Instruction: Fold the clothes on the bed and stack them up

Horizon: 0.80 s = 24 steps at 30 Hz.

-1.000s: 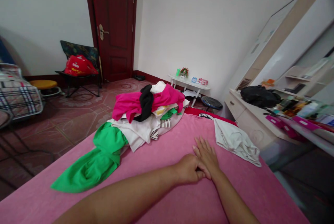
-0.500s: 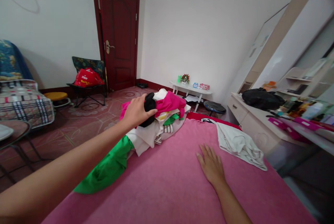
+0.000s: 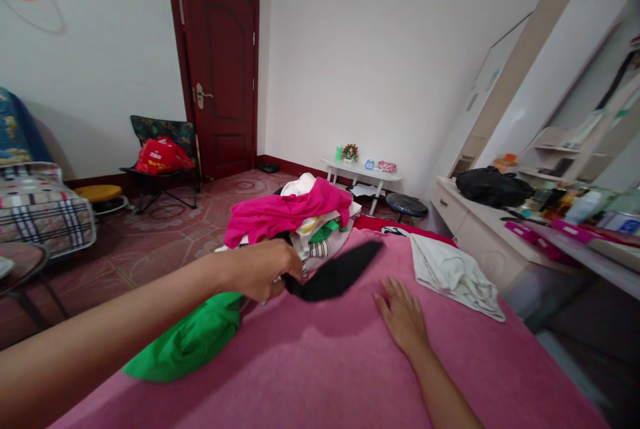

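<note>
Presently | black cloth (image 3: 340, 275) | gripped by left hand (image 3: 264, 270), extending rightward

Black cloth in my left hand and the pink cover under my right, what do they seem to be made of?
The black cloth: probably soft, matte fabric, bunching narrow at the left hand without shine; blur hides the weave. The pink cover: perhaps velvety plush, judging by its patchy lighter and darker tones.

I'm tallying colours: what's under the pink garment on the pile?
Below the pink garment, white cloth, green cloth, striped fabric and something dark peek out; whatever lies under its middle is covered.
</note>
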Available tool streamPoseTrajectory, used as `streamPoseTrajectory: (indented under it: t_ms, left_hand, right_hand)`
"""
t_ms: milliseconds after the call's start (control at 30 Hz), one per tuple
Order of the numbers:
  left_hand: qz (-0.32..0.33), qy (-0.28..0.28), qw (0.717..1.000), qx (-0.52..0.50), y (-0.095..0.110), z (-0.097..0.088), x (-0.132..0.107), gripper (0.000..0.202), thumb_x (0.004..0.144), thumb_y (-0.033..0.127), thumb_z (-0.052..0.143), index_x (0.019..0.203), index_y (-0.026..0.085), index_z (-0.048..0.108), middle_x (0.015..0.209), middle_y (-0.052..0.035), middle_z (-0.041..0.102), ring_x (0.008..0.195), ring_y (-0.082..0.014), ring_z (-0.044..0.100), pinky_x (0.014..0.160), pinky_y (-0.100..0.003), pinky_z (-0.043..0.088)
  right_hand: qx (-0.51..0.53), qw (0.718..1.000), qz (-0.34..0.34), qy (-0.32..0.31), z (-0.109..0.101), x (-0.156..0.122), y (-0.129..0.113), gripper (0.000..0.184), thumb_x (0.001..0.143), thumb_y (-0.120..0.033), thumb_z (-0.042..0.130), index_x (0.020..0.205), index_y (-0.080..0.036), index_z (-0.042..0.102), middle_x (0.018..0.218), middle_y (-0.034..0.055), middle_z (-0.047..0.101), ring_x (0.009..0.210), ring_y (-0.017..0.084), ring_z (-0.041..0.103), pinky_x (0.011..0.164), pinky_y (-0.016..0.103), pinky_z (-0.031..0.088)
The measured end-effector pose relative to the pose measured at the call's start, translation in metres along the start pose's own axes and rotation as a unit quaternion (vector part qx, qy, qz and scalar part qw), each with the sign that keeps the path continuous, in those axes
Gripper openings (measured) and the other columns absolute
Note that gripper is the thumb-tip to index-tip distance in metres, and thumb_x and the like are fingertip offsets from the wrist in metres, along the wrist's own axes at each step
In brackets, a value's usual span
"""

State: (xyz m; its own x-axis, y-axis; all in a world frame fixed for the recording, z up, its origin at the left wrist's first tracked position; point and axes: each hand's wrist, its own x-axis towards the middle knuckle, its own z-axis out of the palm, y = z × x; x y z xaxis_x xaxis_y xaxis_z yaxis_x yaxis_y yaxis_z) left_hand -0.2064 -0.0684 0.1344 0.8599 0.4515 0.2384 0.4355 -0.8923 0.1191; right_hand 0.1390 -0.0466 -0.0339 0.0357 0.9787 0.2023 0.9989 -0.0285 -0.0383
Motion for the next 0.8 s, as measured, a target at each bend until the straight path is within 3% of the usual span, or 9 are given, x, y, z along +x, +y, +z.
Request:
streamPoseTrajectory:
  t_ms: [67, 100, 200, 300, 400, 500, 567, 667, 800]
  left_hand:
    - [0.001, -0.063, 0.997, -0.037, 0.013, -0.005, -0.007, 0.035, 0.068, 0.005, 0.053, 0.093, 0.023, 0.069, 0.093, -0.0016, 0.071, 0.085, -0.0175, 0.065, 0.078, -0.023, 0.048]
    - [-0.012, -0.056, 0.998, -0.039, 0.013, -0.009, -0.008, 0.035, 0.071, 0.006, 0.053, 0.097, 0.024, 0.069, 0.098, -0.0014, 0.071, 0.089, -0.0170, 0.064, 0.081, -0.024, 0.047]
    - [-0.102, 0.082, 0.990, 0.052, -0.013, -0.019, -0.008, 0.034, 0.080, 0.021, 0.056, 0.113, 0.023, 0.064, 0.119, -0.0048, 0.064, 0.111, -0.0217, 0.056, 0.098, -0.032, 0.040]
    - [-0.272, 0.179, 0.934, 0.145, -0.067, -0.021, -0.009, 0.062, 0.075, 0.047, 0.063, 0.129, 0.019, 0.053, 0.134, -0.0119, 0.052, 0.123, -0.0308, 0.046, 0.102, -0.041, 0.036]
    - [-0.393, 0.131, 0.903, 0.110, -0.114, -0.013, -0.013, 0.078, 0.068, 0.064, 0.061, 0.128, 0.015, 0.052, 0.125, -0.0144, 0.058, 0.113, -0.0302, 0.055, 0.092, -0.034, 0.043]
    - [-0.437, 0.091, 0.888, 0.111, -0.133, -0.009, -0.012, 0.061, 0.071, 0.062, 0.059, 0.112, 0.017, 0.063, 0.105, -0.0112, 0.068, 0.095, -0.0280, 0.063, 0.076, -0.030, 0.046]
    - [-0.451, 0.103, 0.873, 0.152, -0.127, -0.015, -0.003, 0.045, 0.074, 0.055, 0.057, 0.100, 0.020, 0.066, 0.097, -0.0099, 0.069, 0.090, -0.0282, 0.064, 0.070, -0.029, 0.044]
    - [-0.441, 0.168, 0.860, 0.192, -0.093, -0.038, 0.022, 0.030, 0.077, 0.045, 0.057, 0.092, 0.021, 0.066, 0.089, -0.0086, 0.069, 0.085, -0.0274, 0.063, 0.064, -0.028, 0.041]
    - [-0.286, 0.266, 0.913, 0.120, -0.009, -0.059, 0.069, 0.023, 0.081, 0.038, 0.057, 0.087, 0.016, 0.065, 0.079, -0.0057, 0.066, 0.071, -0.0198, 0.059, 0.060, -0.026, 0.037]
  right_hand:
    - [0.000, 1.000, 0.002, 0.000, 0.001, 0.000, 0.000, 0.054, 0.094, -0.045, 0.029, 0.141, -0.022, 0.040, 0.149, 0.0063, 0.035, 0.138, 0.026, 0.028, 0.110, 0.048, 0.023]
    - [0.001, 1.000, 0.003, 0.000, 0.001, 0.001, 0.000, 0.054, 0.094, -0.045, 0.030, 0.141, -0.021, 0.040, 0.149, 0.0066, 0.035, 0.138, 0.027, 0.028, 0.110, 0.048, 0.023]
    - [0.008, 1.000, 0.002, -0.001, 0.001, 0.002, 0.000, 0.055, 0.093, -0.045, 0.030, 0.141, -0.021, 0.040, 0.149, 0.0072, 0.035, 0.137, 0.027, 0.029, 0.109, 0.048, 0.024]
    - [0.016, 1.000, 0.002, 0.001, 0.001, 0.002, 0.001, 0.055, 0.093, -0.045, 0.030, 0.141, -0.020, 0.040, 0.149, 0.0080, 0.036, 0.137, 0.027, 0.029, 0.110, 0.048, 0.024]
    - [0.026, 1.000, 0.002, 0.004, -0.001, 0.001, 0.001, 0.054, 0.093, -0.044, 0.031, 0.141, -0.019, 0.041, 0.148, 0.0087, 0.037, 0.137, 0.027, 0.030, 0.110, 0.048, 0.023]
    - [0.039, 0.999, 0.002, 0.005, -0.002, 0.000, 0.000, 0.054, 0.093, -0.044, 0.032, 0.140, -0.019, 0.043, 0.148, 0.0092, 0.037, 0.137, 0.028, 0.030, 0.110, 0.050, 0.023]
    - [0.052, 0.999, 0.001, 0.012, -0.001, 0.001, 0.001, 0.054, 0.092, -0.044, 0.033, 0.139, -0.019, 0.044, 0.147, 0.0101, 0.038, 0.136, 0.029, 0.031, 0.110, 0.051, 0.023]
    - [0.091, 0.995, -0.003, 0.036, 0.004, 0.003, 0.004, 0.053, 0.091, -0.044, 0.037, 0.136, -0.018, 0.047, 0.145, 0.0117, 0.041, 0.135, 0.030, 0.033, 0.109, 0.052, 0.022]
    - [0.262, 0.961, -0.005, 0.086, 0.010, 0.006, 0.015, 0.054, 0.088, -0.049, 0.040, 0.123, -0.013, 0.059, 0.134, 0.0149, 0.053, 0.129, 0.029, 0.043, 0.109, 0.048, 0.027]
